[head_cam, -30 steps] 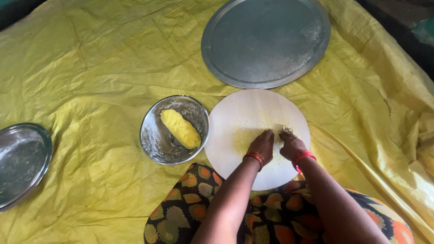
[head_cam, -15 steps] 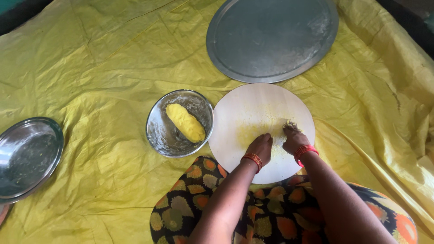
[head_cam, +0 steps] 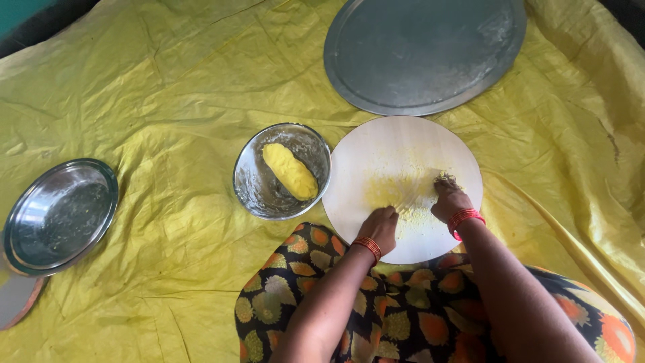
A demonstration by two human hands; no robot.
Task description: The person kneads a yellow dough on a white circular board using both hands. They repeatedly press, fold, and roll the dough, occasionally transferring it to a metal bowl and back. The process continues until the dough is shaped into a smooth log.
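Note:
Both my hands rest on a round white board (head_cam: 403, 144) dusted with yellow crumbs (head_cam: 396, 191). My left hand (head_cam: 381, 226), with a red bangle at the wrist, lies curled at the board's near edge beside the crumbs. My right hand (head_cam: 449, 199), also bangled, has its fingertips bunched down on the crumbs at the board's right side. A thin pale line runs between the two hands; I cannot tell what it is. Left of the board a steel bowl (head_cam: 259, 191) holds an oblong lump of yellow dough (head_cam: 289, 171).
A large round metal tray (head_cam: 423, 54) lies beyond the board. A steel plate (head_cam: 59, 215) sits far left, with the edge of another round thing under it. Everything rests on a crumpled yellow sheet (head_cam: 148, 101). My patterned lap fills the bottom.
The view has shifted slightly, so everything sits a little further right and lower. Both hands stay on the board over the crumbs, shifting only slightly.

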